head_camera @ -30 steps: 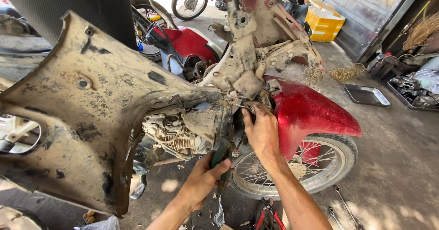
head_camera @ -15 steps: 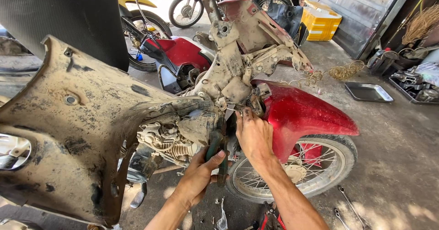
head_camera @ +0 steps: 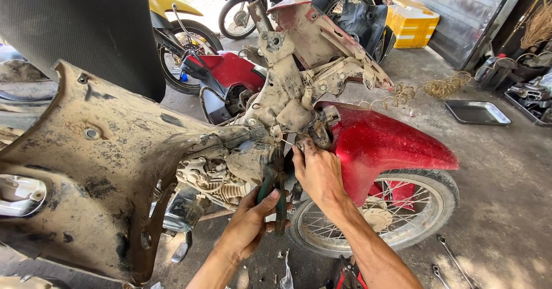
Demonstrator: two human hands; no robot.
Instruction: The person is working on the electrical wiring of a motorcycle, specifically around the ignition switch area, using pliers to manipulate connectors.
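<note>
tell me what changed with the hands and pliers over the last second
Very little changed. The left hand kept its hold on the green-handled pliers by the muddy engine, and the right hand stayed pressed under the red front fender. Only the head camera drifted slightly; the motorcycle did not move.

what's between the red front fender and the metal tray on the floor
In the head view, only bare concrete floor lies between the red front fender and the metal tray. The coiled springs sit farther back, beside the tray rather than between.
</note>
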